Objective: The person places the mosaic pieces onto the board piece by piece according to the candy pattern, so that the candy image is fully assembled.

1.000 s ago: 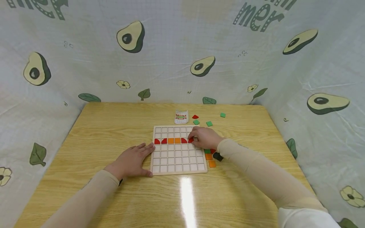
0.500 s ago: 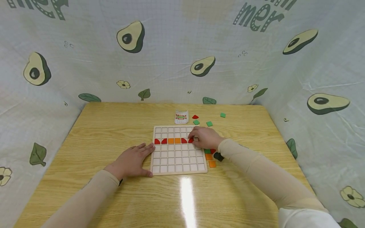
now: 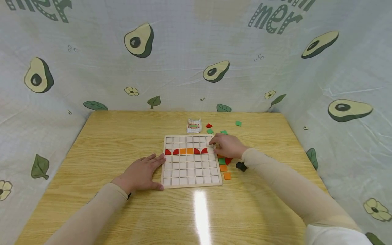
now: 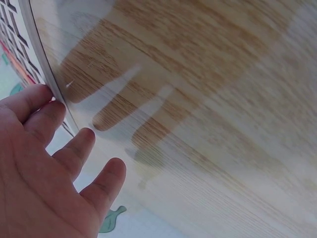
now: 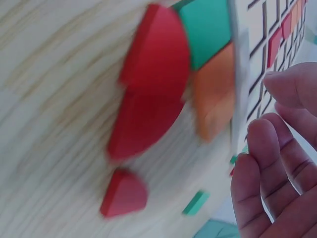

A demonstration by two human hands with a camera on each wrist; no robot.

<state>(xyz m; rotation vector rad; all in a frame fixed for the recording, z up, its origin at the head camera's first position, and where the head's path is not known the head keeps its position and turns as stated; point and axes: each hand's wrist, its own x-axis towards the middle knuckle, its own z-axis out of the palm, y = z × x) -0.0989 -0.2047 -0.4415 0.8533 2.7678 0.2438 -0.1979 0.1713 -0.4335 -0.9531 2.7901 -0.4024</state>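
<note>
A pale wooden grid board [image 3: 191, 172] lies flat on the table. One row holds red quarter-circle tiles [image 3: 175, 152] at both ends and orange square tiles [image 3: 186, 151] between them. Along the board's left edge, my left hand [image 3: 142, 173] rests with fingers spread, fingertips and thumb touching the rim. My right hand [image 3: 229, 145] is over the board's upper right edge, fingers loosely bent. In the right wrist view, thumb and fingers [image 5: 262, 139] stand apart with nothing between them. Beneath that hand, loose red quarter-circles [image 5: 158, 54], a green square [image 5: 205, 29] and an orange square [image 5: 215, 94] lie beside the board.
Behind the board lies a small printed pattern card [image 3: 194, 126]. A red piece [image 3: 209, 125] and green squares [image 3: 210, 131] are scattered to its right. More orange squares [image 3: 227, 176] sit off the board's right side. A patterned cloth [image 3: 183, 51] hangs behind the table [image 3: 122, 132].
My right hand has drawn back to the right from the last red quarter-circle in the row, which now lies uncovered in its cell. My left hand stays on the board's edge.
</note>
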